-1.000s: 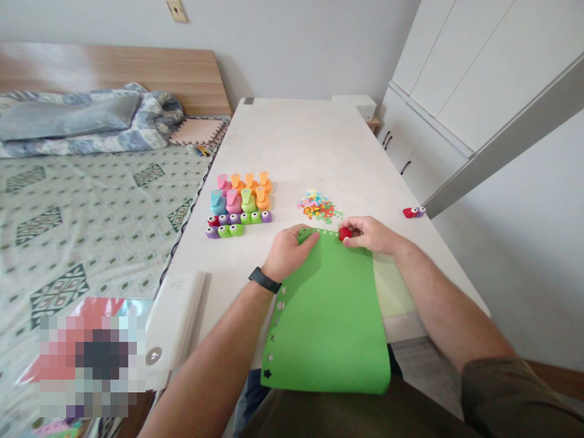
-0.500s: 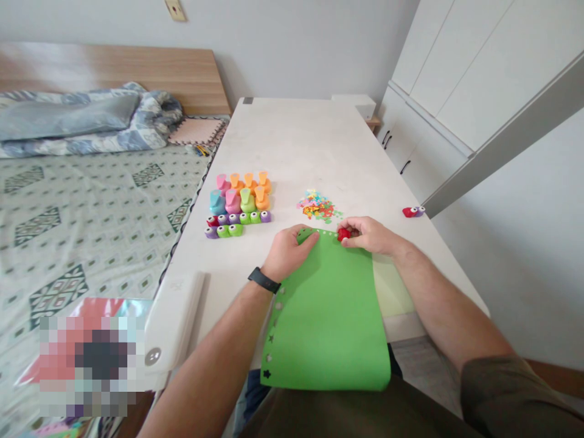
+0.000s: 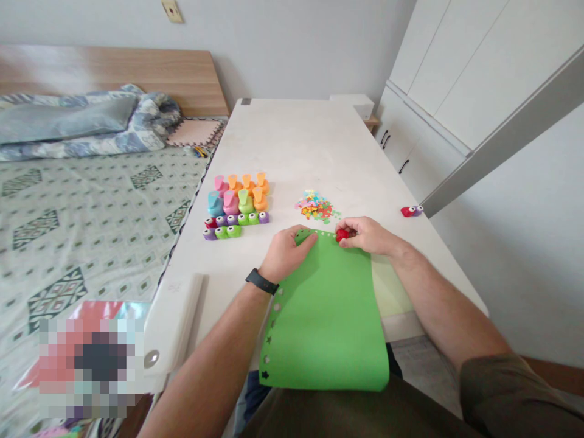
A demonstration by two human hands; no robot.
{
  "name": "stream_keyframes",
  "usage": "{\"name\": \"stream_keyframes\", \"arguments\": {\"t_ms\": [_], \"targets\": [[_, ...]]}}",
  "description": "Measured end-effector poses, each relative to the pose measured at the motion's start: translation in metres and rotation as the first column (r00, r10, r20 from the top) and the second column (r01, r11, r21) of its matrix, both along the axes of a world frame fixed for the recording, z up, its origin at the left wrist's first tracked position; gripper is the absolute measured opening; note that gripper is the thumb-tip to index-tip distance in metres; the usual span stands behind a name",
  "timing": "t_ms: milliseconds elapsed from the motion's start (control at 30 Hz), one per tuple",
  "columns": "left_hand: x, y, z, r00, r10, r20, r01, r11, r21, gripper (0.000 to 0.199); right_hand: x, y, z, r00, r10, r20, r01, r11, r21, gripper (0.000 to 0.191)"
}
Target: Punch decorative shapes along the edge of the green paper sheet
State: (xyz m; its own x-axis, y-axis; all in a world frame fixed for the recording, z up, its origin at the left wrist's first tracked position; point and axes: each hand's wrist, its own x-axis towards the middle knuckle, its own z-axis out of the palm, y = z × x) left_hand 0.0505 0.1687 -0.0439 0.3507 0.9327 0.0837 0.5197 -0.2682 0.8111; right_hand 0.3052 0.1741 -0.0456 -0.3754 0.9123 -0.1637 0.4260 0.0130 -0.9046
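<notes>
White table (image 3: pixel 319 146) carries everything. On it, my green paper sheet (image 3: pixel 328 316) lies lengthwise, small punched shapes along two edges. Beyond the sheet: rows of craft punches (image 3: pixel 239 201) and a pile of paper cutouts (image 3: pixel 316 207). My left hand (image 3: pixel 287 254) lies open, flat on the sheet. My right hand (image 3: pixel 369 236) pinches a small red punch (image 3: pixel 342 235) at the sheet's far edge.

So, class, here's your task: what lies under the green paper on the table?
A paler green sheet sticks out past the right edge of the green paper, on the table. Whatever lies beneath the rest of the green paper is covered, so it cannot be seen.
</notes>
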Motion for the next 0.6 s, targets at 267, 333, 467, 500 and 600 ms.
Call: {"name": "stream_keyframes", "arguments": {"t_ms": [267, 333, 467, 500, 600], "targets": [[-0.002, 0.003, 0.009, 0.996, 0.08, -0.05, -0.071, 0.985, 0.156, 0.04, 0.001, 0.003, -0.003, 1.0, -0.001, 0.0, 0.001, 1.0, 0.009, 0.029], [0.001, 0.002, 0.018, 0.995, 0.081, -0.058, -0.063, 0.963, 0.262, 0.044, 0.001, 0.004, -0.003, 1.0, -0.008, -0.007, 0.008, 1.0, 0.005, 0.029], [0.015, -0.004, 0.039, 0.981, -0.052, -0.187, 0.129, 0.894, 0.429, 0.043, 0.0, 0.003, -0.002, 1.0, -0.014, 0.003, 0.014, 0.999, 0.03, 0.024], [0.019, -0.004, 0.042, 0.969, -0.11, -0.22, 0.198, 0.88, 0.431, 0.044, -0.001, 0.002, -0.002, 1.0, -0.009, 0.012, 0.008, 0.999, 0.043, 0.022], [0.034, 0.0, 0.047, 0.915, -0.21, -0.345, 0.34, 0.861, 0.378, 0.05, -0.003, 0.001, 0.001, 0.999, 0.003, 0.036, -0.006, 0.997, 0.077, 0.017]]}}
